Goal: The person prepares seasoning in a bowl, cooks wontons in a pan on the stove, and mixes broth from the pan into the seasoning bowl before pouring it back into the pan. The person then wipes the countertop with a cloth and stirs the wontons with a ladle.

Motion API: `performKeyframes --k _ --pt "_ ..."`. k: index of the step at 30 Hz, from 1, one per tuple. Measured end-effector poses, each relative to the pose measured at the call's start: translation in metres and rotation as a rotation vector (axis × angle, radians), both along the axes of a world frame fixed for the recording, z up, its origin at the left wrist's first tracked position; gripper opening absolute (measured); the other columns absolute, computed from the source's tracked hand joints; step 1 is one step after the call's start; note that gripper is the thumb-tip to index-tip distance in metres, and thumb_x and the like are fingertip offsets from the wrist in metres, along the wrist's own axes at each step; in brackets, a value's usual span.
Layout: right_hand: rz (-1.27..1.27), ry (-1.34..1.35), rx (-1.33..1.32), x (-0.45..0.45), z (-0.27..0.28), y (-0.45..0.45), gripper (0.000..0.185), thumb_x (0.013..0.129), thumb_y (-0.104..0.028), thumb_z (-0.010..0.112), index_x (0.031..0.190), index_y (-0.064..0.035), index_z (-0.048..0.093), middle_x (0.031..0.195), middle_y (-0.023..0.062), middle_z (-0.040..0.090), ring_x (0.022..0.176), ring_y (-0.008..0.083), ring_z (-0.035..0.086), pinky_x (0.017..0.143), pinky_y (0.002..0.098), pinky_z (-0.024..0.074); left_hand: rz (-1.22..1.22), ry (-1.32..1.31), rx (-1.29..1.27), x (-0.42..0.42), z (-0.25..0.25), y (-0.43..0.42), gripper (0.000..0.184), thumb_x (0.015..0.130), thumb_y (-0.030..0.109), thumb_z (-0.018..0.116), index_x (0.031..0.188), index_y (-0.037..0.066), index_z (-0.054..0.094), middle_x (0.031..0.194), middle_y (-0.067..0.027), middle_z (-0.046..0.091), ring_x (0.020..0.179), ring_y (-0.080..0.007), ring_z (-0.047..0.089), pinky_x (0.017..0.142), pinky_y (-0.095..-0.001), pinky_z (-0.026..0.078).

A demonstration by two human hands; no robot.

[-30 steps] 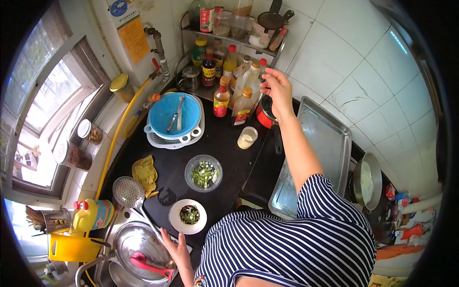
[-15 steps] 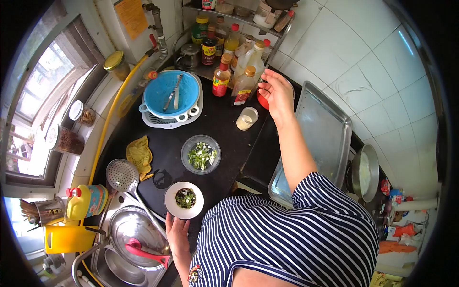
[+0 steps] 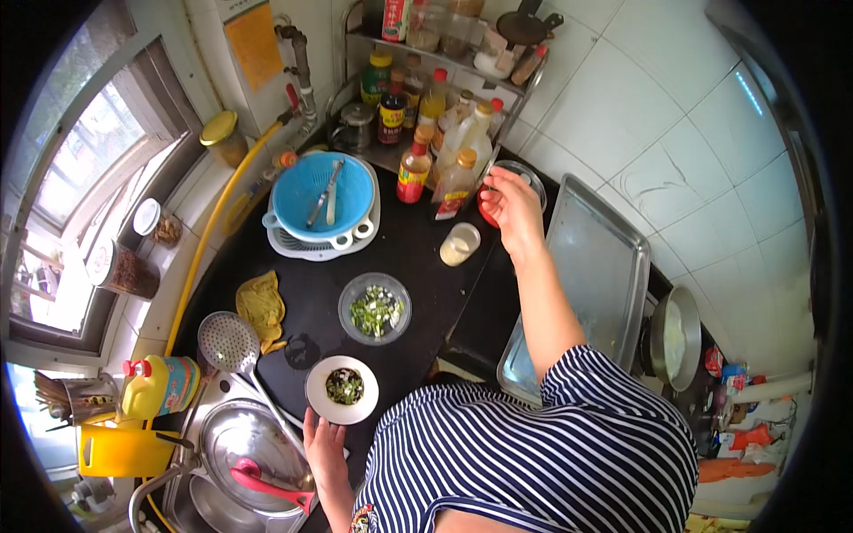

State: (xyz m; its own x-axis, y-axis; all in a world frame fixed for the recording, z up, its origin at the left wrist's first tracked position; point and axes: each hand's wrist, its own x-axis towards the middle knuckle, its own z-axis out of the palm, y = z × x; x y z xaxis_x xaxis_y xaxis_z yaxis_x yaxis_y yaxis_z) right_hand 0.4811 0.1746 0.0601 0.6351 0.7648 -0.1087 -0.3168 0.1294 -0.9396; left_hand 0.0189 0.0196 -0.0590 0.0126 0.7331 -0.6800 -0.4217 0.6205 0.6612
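My left hand [image 3: 326,449] is at the near edge of a small white bowl [image 3: 366,405], its outstretched fingertips against the rim. Dark liquid with chopped green onion [image 3: 345,386] lies in that bowl. Just beyond stands a clear bowl [image 3: 345,330] of chopped green and white scallions [image 3: 376,313]. My right hand [image 3: 515,209] is raised over the counter, fingers loosely bent and apart, with nothing visible in them. Behind its fingertips a red container [image 3: 486,206] shows in part. A small glass jar of pale contents [image 3: 459,244] stands to its lower left.
Sauce bottles [image 3: 413,169] crowd the rack at the back. A blue colander [image 3: 306,200] holds metal utensils. A large metal tray [image 3: 600,253] and a pan [image 3: 677,338] are at right. At left lie a yellow cloth [image 3: 260,306], a skimmer [image 3: 228,342] and a sink [image 3: 187,502].
The view has tilted so that the counter items sit lower. My right hand has come down a little, its fingers drawn closer together. The left hand stays at the white bowl.
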Motion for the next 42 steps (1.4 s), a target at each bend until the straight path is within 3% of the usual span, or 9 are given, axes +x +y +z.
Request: performKeyframes --k 6,17,19,20,21,25,29,35,42 --pt "0.122 -0.237 0.041 -0.014 0.044 0.047 0.026 0.098 -0.024 0.063 0.114 -0.003 0.065 0.099 0.0053 0.067 0.079 0.0121 0.064 0.068 0.0253 0.0532 0.04 0.001 -0.007 -0.001 -0.002 0.002 0.062 0.1 0.013 0.051 0.155 0.006 0.022 0.132 -0.0123 0.058 0.121 -0.0225 0.058 0.1 -0.0379 0.043" --pt "0.244 -0.641 0.118 0.003 0.109 0.199 0.025 0.097 -0.022 0.064 0.113 -0.0029 0.065 0.094 0.0052 0.068 0.075 0.0114 0.065 0.06 0.0259 0.0533 0.078 0.092 0.074 -0.011 -0.008 0.003 0.066 0.1 0.017 0.055 0.155 0.005 0.02 0.147 -0.0202 0.045 0.131 -0.0279 0.05 0.108 -0.0398 0.038" --pt "0.243 -0.82 0.157 0.016 0.129 0.216 0.023 0.095 -0.019 0.066 0.11 -0.0017 0.064 0.092 0.0065 0.068 0.073 0.0131 0.065 0.061 0.0286 0.0527 0.073 0.098 0.048 -0.01 -0.005 0.003 0.066 0.1 0.018 0.055 0.155 0.006 0.021 0.148 -0.0193 0.045 0.131 -0.0284 0.05 0.107 -0.0404 0.039" --pt "0.246 -0.715 -0.063 0.011 0.156 0.212 0.026 0.099 -0.021 0.061 0.117 -0.0027 0.066 0.091 0.0093 0.067 0.07 0.0136 0.062 0.06 0.0302 0.0516 0.072 0.097 0.034 -0.013 -0.007 0.002 0.065 0.101 0.019 0.055 0.155 0.008 0.022 0.146 -0.0178 0.046 0.129 -0.0297 0.052 0.103 -0.0433 0.043" --pt "0.239 -0.806 0.047 0.025 0.156 0.225 0.025 0.1 -0.02 0.059 0.111 0.0003 0.065 0.086 0.0064 0.067 0.068 0.015 0.062 0.06 0.0296 0.0513 0.066 0.096 0.022 -0.011 -0.004 0.003 0.065 0.101 0.019 0.055 0.155 0.008 0.022 0.146 -0.0178 0.046 0.129 -0.0297 0.052 0.103 -0.0433 0.043" --pt "0.227 -0.802 0.058 0.015 0.181 0.211 0.026 0.101 -0.019 0.057 0.116 0.0016 0.065 0.095 0.0078 0.068 0.076 0.0146 0.064 0.062 0.0288 0.0517 -0.014 -0.039 -0.13 -0.006 0.003 0.012 0.064 0.101 0.017 0.054 0.156 0.01 0.022 0.138 -0.015 0.052 0.12 -0.0316 0.059 0.093 -0.0466 0.052" --pt "0.231 -0.836 0.011 0.013 0.174 0.191 0.028 0.101 -0.02 0.057 0.119 0.002 0.063 0.096 0.0074 0.067 0.077 0.015 0.065 0.062 0.0283 0.0525 -0.06 -0.089 -0.057 0.001 -0.001 0.017 0.061 0.1 0.012 0.054 0.154 0.009 0.026 0.127 -0.0113 0.061 0.104 -0.0243 0.068 0.084 -0.0387 0.059" --pt "0.143 -0.78 -0.089 0.003 0.17 0.161 0.029 0.101 -0.019 0.059 0.12 0.0021 0.062 0.097 0.0079 0.067 0.073 0.0137 0.064 0.061 0.0278 0.0531 -0.021 -0.037 -0.029 0.008 -0.001 0.024 0.054 0.102 0.012 0.051 0.151 0.009 0.031 0.127 -0.0117 0.062 0.105 -0.0236 0.068 0.083 -0.0373 0.06" --pt "0.158 -0.809 -0.026 0.029 0.168 0.156 0.029 0.1 -0.02 0.06 0.12 0.0015 0.062 0.097 0.0083 0.067 0.072 0.013 0.064 0.061 0.0276 0.0535 -0.012 -0.036 0.006 0.004 -0.008 0.049 0.054 0.102 0.014 0.051 0.152 0.01 0.031 0.13 -0.0119 0.06 0.108 -0.0252 0.067 0.087 -0.0393 0.058"
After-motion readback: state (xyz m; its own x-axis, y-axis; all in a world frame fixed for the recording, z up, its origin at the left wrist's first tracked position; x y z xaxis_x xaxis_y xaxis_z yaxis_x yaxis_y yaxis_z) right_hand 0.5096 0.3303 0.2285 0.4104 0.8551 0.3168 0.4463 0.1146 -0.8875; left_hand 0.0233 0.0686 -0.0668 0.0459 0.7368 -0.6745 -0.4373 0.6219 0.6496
